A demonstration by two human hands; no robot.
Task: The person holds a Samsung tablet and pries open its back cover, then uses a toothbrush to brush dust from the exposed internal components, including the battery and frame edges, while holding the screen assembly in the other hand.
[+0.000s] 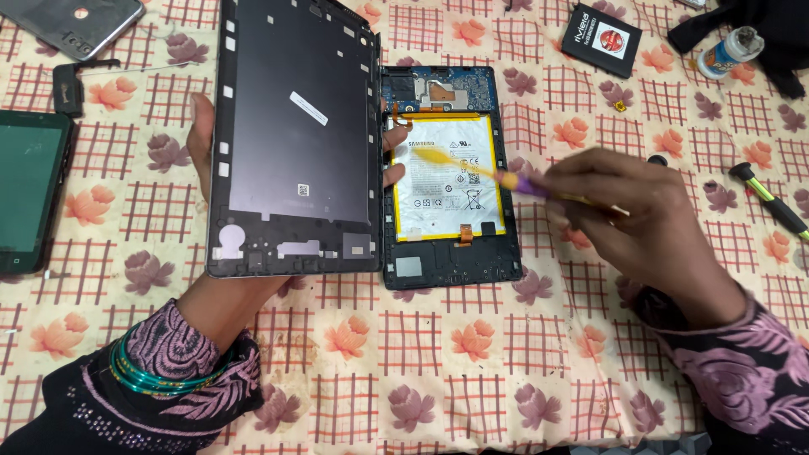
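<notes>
**Opened tablet with its back cover lifted aside and a brush over the battery**

Nearest the camera we see two patterned sleeves, the left one ringed with green bangles (160, 375), above a floral chequered cloth (404, 354). Reading from the left: a dark phone (29, 190) lies at the cloth's edge, well apart from the work. Next, our left hand (221, 253) rises under the grey back cover (291, 139), palm behind it, thumb at its left edge and fingertips (393, 173) curled round its right edge, so the fingers are clamped on the cover, which stands tilted open like a book page. Just beside it lies the tablet body (447, 181), flat on the cloth, its white battery (451, 177) and blue circuit board (442, 88) exposed. Our right hand (636, 211) comes in from the right, wrist bent, fingers pinched together on a small purple-handled brush (484, 168) whose yellow bristles hover over the battery's upper part; contact we cannot tell. Further right lie a black box (601, 40), a small bottle (729, 50) and a screwdriver (767, 198).

We judge the step to be cleaning or probing the exposed interior; the next move calls for a light, steady stroke while the cover is kept clear.
</notes>
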